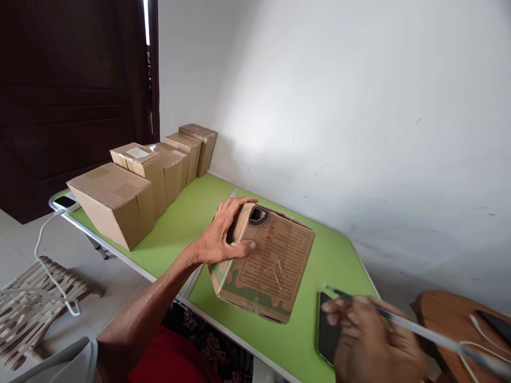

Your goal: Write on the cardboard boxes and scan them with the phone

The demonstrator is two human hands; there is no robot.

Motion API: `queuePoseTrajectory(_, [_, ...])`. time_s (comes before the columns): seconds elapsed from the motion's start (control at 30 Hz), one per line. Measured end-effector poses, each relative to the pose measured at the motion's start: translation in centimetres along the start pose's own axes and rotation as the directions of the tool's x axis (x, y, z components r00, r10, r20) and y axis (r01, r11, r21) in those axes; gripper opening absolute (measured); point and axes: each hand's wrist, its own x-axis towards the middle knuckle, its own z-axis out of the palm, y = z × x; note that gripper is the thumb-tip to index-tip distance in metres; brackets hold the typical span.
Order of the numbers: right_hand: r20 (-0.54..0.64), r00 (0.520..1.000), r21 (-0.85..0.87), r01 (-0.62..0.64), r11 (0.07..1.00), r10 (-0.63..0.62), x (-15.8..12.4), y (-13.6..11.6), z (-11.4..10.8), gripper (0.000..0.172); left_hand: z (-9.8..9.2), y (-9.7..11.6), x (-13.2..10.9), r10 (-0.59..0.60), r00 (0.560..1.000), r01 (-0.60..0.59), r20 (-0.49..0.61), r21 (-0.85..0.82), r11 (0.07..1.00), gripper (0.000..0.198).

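Observation:
My left hand (223, 234) grips the left side of a printed cardboard box (275, 260), fingers behind its upper edge and thumb on the printed face. The box is tilted over the green table. Near its top corner is a hole (258, 215) with a black border, and green patches run along its lower edge. At the lower right, my right hand (371, 335) is closed around a long, thin, pen-like tool (423, 332); motion blurs both, and the tool's exact kind is unclear. A dark phone (328, 330) lies beneath this hand, partly covered by it.
Several closed cardboard boxes (112, 186) stand in a row on the left of the green table (179, 223). A small device with a cable (66, 202) sits at the table's left end. Right of the table is a brown wooden stool (435, 303); a woven seat (43, 303) is lower left.

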Motion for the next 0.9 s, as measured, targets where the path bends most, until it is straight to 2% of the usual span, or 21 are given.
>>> queuePoseTrajectory(0.03, [0.025, 0.999, 0.184, 0.016, 0.983, -0.02, -0.6, -1.9, 1.3, 0.023, 0.0, 0.0, -0.1, 0.003, 1.0, -0.003, -0.002, 0.003, 1.0, 0.077])
queuePoseTrajectory(0.07, [0.072, 0.994, 0.29, 0.054, 0.956, -0.078, -1.3, -3.5, 2.7, 0.022, 0.1, 0.0, -0.2, 0.01, 1.0, -0.01, -0.004, 0.011, 1.0, 0.077])
queuePoseTrajectory(0.13, [0.165, 0.97, 0.392, 0.102, 0.914, -0.179, -2.5, -5.6, 5.4, 0.018, 0.3, 0.0, -0.4, 0.025, 1.0, -0.025, -0.005, 0.036, 0.999, 0.077])
queuePoseTrajectory(0.2, [0.236, 0.942, 0.416, 0.126, 0.9, -0.241, -3.4, -5.9, 7.3, 0.016, 0.5, 0.1, -0.7, 0.039, 0.999, -0.039, -0.008, 0.058, 0.998, 0.078])
queuePoseTrajectory(0.27, [0.26, 0.93, 0.391, 0.146, 0.909, -0.261, -4.0, -5.2, 8.4, 0.015, 0.8, 0.1, -0.9, 0.051, 0.999, -0.049, -0.018, 0.065, 0.997, 0.079])
queuePoseTrajectory(0.4, [0.264, 0.911, 0.288, 0.238, 0.928, -0.316, -4.2, -3.6, 8.4, 0.013, 1.1, 0.0, -0.9, 0.071, 0.997, -0.069, -0.028, 0.073, 0.995, 0.079])
queuePoseTrajectory(0.53, [0.29, 0.868, 0.242, 0.342, 0.908, -0.404, -4.1, -3.8, 8.3, 0.009, 1.2, 0.0, -0.8, 0.088, 0.996, -0.086, -0.031, 0.073, 0.994, 0.079])
queuePoseTrajectory(0.63, [0.29, 0.853, 0.182, 0.396, 0.9, -0.433, -4.0, -4.2, 8.4, 0.011, 1.1, 0.0, -0.9, 0.087, 0.996, -0.084, -0.035, 0.08, 0.993, 0.079])
queuePoseTrajectory(0.8, [0.312, 0.834, 0.23, 0.4, 0.887, -0.456, -3.9, -4.2, 8.2, 0.006, 1.0, 0.1, -1.0, 0.067, 0.997, -0.063, -0.038, 0.087, 0.994, 0.079])
queuePoseTrajectory(0.9, [0.285, 0.867, 0.248, 0.346, 0.905, -0.409, -3.7, -4.0, 7.9, 0.008, 1.0, 0.1, -1.0, 0.062, 0.997, -0.059, -0.037, 0.07, 0.996, 0.078])
